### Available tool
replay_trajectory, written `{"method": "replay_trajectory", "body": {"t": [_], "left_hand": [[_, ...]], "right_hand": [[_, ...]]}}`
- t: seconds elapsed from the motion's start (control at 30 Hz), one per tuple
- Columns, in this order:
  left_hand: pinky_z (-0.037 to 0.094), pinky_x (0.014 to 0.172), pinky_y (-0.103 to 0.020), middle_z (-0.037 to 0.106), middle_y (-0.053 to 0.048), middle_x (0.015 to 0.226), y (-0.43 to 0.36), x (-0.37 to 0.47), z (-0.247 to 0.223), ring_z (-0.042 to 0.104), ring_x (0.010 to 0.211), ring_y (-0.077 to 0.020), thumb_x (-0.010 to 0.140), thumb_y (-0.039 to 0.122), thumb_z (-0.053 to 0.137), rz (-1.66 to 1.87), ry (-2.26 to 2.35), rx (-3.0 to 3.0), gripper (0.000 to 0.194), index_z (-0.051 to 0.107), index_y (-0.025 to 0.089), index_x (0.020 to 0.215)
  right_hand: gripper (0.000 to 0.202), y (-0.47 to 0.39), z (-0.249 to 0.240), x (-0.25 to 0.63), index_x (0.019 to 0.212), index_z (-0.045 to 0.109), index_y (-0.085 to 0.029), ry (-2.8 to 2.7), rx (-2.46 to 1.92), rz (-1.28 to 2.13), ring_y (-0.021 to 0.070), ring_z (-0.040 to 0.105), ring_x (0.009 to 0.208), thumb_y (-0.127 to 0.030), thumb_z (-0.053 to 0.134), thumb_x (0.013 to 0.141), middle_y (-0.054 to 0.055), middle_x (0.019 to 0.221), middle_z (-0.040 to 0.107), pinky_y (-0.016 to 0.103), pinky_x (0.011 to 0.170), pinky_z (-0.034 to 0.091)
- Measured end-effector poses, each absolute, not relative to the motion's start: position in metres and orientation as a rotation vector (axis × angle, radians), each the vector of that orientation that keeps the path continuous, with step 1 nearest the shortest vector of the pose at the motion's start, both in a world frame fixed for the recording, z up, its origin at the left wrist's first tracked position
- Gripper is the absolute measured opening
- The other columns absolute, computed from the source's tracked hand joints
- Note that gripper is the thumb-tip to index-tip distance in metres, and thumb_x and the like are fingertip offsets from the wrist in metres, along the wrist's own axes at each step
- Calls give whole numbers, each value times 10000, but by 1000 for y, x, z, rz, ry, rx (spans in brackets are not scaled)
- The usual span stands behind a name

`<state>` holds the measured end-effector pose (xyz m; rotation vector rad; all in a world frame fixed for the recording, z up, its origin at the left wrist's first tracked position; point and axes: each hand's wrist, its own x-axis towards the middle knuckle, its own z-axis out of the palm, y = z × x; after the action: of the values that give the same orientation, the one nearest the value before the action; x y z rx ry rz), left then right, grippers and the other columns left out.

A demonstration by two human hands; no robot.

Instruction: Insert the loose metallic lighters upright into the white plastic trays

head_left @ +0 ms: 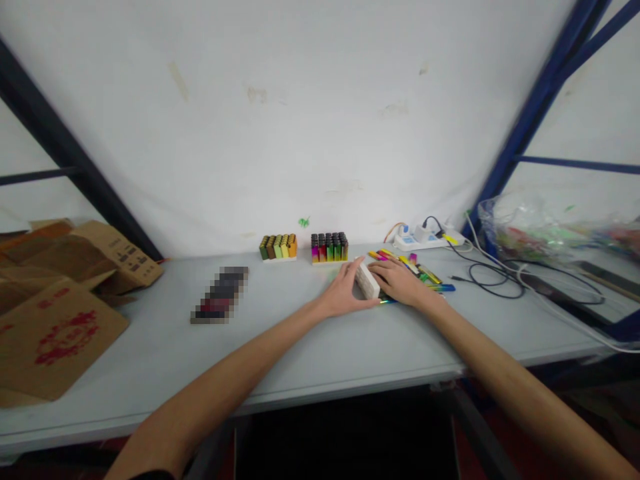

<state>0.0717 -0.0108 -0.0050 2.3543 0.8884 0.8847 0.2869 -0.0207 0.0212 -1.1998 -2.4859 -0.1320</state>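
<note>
Left hand [345,293] gripping white rectangular tray [369,283], tilted; right hand [396,279] by glossy loose lighters [443,287], grip unclear. Crumpled clear plastic [520,230], two o'clock; creased cardboard [75,333], nine o'clock.

White tray [369,281] held tilted by left hand [345,291]; loose lighters [443,288] partly covered by right hand [397,280]. Yellow-topped lighters [279,247], black-topped lighters [330,248] set near wall [320,133]. Cardboard boxes [75,333] piled on surface [300,347], left.

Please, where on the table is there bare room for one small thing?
Bare table shows between the forearms and between the cardboard and the pixelated object. Crowded: around the right hand, with loose lighters, the power strip and cables.
</note>
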Motion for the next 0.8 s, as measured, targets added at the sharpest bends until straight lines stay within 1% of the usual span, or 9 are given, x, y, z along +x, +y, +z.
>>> {"method": "replay_trajectory", "body": {"t": [0.07, 0.13, 0.2, 0.23, 0.3, 0.37, 0.53, 0.67, 0.8], "left_hand": [[311, 1237, -496, 386, -159, 1552, -11, 72, -6, 397, 1460, -341, 747, 573, 817, 882, 894, 2352, 1122, 186, 256, 1618], [314, 1237, -492, 389, -155, 1555, -10, 72, -7, 405, 1457, -338, 740, 565, 825, 889, 894, 2351, 1130, 183, 256, 1618], [319, 1237, -482, 393, -154, 1555, -9, 72, -7, 408, 1456, -334, 735, 566, 829, 899, 894, 2351, 1137, 186, 251, 1619], [321, 1236, -477, 396, -155, 1554, -8, 72, -7, 409, 1456, -332, 735, 571, 828, 900, 896, 2351, 1137, 188, 249, 1619], [322, 1236, -474, 398, -158, 1559, -8, 69, -5, 410, 1457, -332, 735, 590, 824, 883, 904, 2357, 1138, 197, 244, 1619], [318, 1237, -480, 390, -164, 1571, -8, 65, -1, 400, 1464, -339, 726, 623, 821, 839, 908, 2378, 1149, 209, 236, 1619], [305, 1241, -504, 383, -168, 1584, -8, 56, 7, 384, 1475, -350, 720, 643, 817, 764, 909, 2407, 1139, 243, 234, 1615], [321, 1235, -492, 399, -163, 1573, -6, 57, 9, 388, 1475, -342, 719, 624, 827, 764, 897, 2412, 1095, 292, 239, 1593], [314, 1238, -494, 397, -165, 1564, -9, 44, 13, 399, 1462, -350, 709, 625, 834, 732, 932, 2420, 1068, 328, 239, 1567]], "right_hand": [[299, -22, 20, 281, 1134, 696, -170, -2474, -1229, -142, 273, 645, 1128, -223, 422, 1029, 144, 1175, 718, 460, 1086, 412], [281, -22, 14, 277, 1116, 687, -139, -2476, -1260, -103, 267, 655, 1091, -169, 435, 996, 158, 1147, 718, 422, 1035, 454], [303, -21, 7, 276, 1170, 670, -112, -2486, -1269, -81, 279, 647, 1128, -146, 443, 972, 182, 1207, 703, 421, 1027, 469], [331, -21, 4, 278, 1224, 655, -106, -2492, -1262, -93, 289, 630, 1177, -151, 442, 973, 193, 1264, 685, 439, 1053, 458], [389, -20, -1, 284, 1335, 613, -117, -2513, -1217, -130, 304, 577, 1286, -192, 428, 1000, 196, 1381, 633, 482, 1119, 413], [417, -19, -2, 291, 1385, 591, -135, -2524, -1178, -150, 301, 550, 1333, -245, 386, 1040, 187, 1421, 614, 502, 1145, 392], [439, -21, 2, 289, 1384, 603, -150, -2494, -1200, -179, 284, 575, 1303, -287, 321, 1076, 170, 1395, 638, 497, 1148, 386], [403, -27, 4, 276, 1343, 638, -151, -2552, -1216, -189, 294, 547, 1335, -239, 368, 1056, 183, 1442, 597, 524, 1165, 349], [377, -29, 4, 277, 1267, 689, -167, -2576, -1204, -213, 289, 538, 1346, -263, 385, 1066, 180, 1386, 632, 523, 1165, 351]]}}
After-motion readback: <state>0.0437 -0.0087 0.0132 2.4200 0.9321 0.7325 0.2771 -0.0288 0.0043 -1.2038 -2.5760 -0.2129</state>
